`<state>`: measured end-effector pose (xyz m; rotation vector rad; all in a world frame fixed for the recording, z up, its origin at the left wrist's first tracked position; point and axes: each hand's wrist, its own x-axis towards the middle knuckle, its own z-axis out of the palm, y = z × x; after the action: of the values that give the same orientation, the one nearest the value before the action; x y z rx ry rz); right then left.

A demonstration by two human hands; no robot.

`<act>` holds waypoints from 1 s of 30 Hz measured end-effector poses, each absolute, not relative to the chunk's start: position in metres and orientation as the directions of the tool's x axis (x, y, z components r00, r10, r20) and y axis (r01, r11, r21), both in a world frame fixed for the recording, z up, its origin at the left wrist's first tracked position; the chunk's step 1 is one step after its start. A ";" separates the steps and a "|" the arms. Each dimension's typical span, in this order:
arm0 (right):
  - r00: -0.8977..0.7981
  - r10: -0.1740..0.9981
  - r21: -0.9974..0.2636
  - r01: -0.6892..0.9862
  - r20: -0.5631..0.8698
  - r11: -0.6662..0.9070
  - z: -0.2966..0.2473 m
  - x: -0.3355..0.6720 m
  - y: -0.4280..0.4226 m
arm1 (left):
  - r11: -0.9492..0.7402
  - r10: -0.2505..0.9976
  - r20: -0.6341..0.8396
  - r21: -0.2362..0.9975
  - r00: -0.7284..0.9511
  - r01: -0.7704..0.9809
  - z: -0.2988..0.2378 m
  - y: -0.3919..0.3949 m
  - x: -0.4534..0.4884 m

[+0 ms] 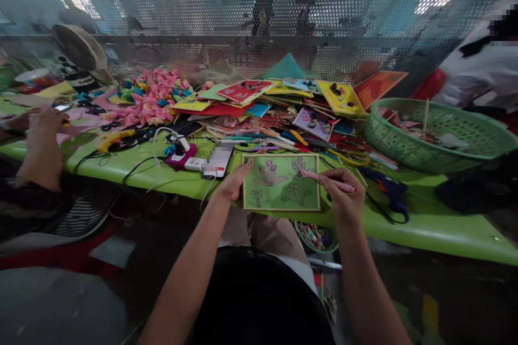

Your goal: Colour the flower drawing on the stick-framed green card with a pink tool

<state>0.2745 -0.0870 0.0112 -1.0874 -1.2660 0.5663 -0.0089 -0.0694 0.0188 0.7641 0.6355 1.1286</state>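
Note:
A green card (279,194) with a thin pale border lies at the table's front edge, bearing several flowers drawn in dark outline, some coloured purple-pink. My left hand (234,180) grips the card's left edge, thumb on top; the fingers beneath are hidden. In my right hand (345,190) a pink pen (338,183) is pinched, its tip on the upper right flower of the card. Just behind the card, pens and thin sticks (271,143) lie in a loose row.
Decorated cards (246,91) pile up at the back beside pink paper flowers (151,99). A green basket (441,145) and a blue glue gun (394,191) are on the right. Left are a power strip (184,159), a phone (220,160), a fan (76,48) and another person's hands (46,124).

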 end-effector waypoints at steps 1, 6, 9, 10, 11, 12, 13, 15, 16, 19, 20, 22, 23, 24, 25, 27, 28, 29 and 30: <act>0.258 0.845 -0.881 0.212 0.468 0.423 0.012 0.274 -0.087 | 0.230 0.949 -0.060 0.802 0.309 -0.551 0.019 -0.069 -0.009; 0.239 0.844 -0.872 0.231 0.481 0.432 0.009 0.277 -0.087 | 0.223 0.943 -0.037 0.808 0.329 -0.546 0.021 -0.070 -0.008; 0.238 0.844 -0.871 0.238 0.481 0.430 0.007 0.278 -0.086 | 0.218 0.942 -0.028 0.812 0.335 -0.542 0.023 -0.070 -0.008; 0.242 0.845 -0.874 0.233 0.477 0.427 0.007 0.278 -0.086 | 0.216 0.943 -0.030 0.812 0.331 -0.542 0.023 -0.071 -0.008; 0.248 0.845 -0.877 0.227 0.473 0.424 0.008 0.277 -0.087 | 0.216 0.945 -0.033 0.812 0.326 -0.543 0.023 -0.071 -0.007; 0.256 0.844 -0.879 0.221 0.471 0.423 0.009 0.276 -0.087 | 0.217 0.946 -0.037 0.811 0.322 -0.543 0.023 -0.071 -0.007; 0.264 0.841 -0.879 0.215 0.472 0.426 0.010 0.275 -0.088 | 0.219 0.947 -0.041 0.810 0.319 -0.544 0.024 -0.071 -0.007; 0.275 0.832 -0.874 0.205 0.483 0.440 0.014 0.273 -0.089 | 0.224 0.946 -0.047 0.809 0.321 -0.544 0.024 -0.071 -0.007; 0.272 0.830 -0.872 0.198 0.488 0.448 0.016 0.271 -0.090 | 0.226 0.946 -0.048 0.808 0.322 -0.544 0.024 -0.071 -0.007; 0.249 0.838 -0.874 0.172 0.485 0.455 0.019 0.269 -0.093 | 0.222 0.945 -0.042 0.810 0.323 -0.543 0.024 -0.071 -0.007; 0.241 0.841 -0.874 0.168 0.484 0.455 0.020 0.268 -0.093 | 0.219 0.946 -0.039 0.810 0.323 -0.545 0.024 -0.071 -0.007; 0.228 0.839 -0.869 0.176 0.494 0.463 0.021 0.268 -0.093 | 0.217 0.945 -0.031 0.805 0.327 -0.552 0.024 -0.071 -0.007; 0.223 0.837 -0.865 0.186 0.499 0.466 0.021 0.268 -0.093 | 0.220 0.944 -0.031 0.801 0.329 -0.557 0.024 -0.071 -0.007; 0.216 0.836 -0.862 0.197 0.504 0.468 0.021 0.268 -0.092 | 0.224 0.943 -0.034 0.798 0.330 -0.560 0.024 -0.071 -0.007; 0.212 0.836 -0.859 0.208 0.506 0.467 0.020 0.268 -0.092 | 0.230 0.943 -0.040 0.795 0.330 -0.561 0.023 -0.071 -0.007; 0.207 0.836 -0.856 0.229 0.508 0.464 0.019 0.268 -0.091 | 0.244 0.942 -0.055 0.791 0.331 -0.561 0.023 -0.071 -0.007; 0.206 0.836 -0.855 0.235 0.509 0.463 0.019 0.268 -0.090 | 0.246 0.942 -0.058 0.791 0.332 -0.560 0.023 -0.071 -0.007; 0.205 0.837 -0.855 0.239 0.508 0.460 0.019 0.268 -0.090 | 0.245 0.941 -0.055 0.791 0.333 -0.561 0.022 -0.071 -0.007; 0.206 0.838 -0.856 0.240 0.506 0.458 0.018 0.268 -0.090 | 0.241 0.941 -0.049 0.791 0.335 -0.562 0.022 -0.070 -0.007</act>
<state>0.2678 -0.0896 0.0180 -1.0615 -1.3377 0.5495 -0.0074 -0.0704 0.0221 0.7630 0.5981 1.1156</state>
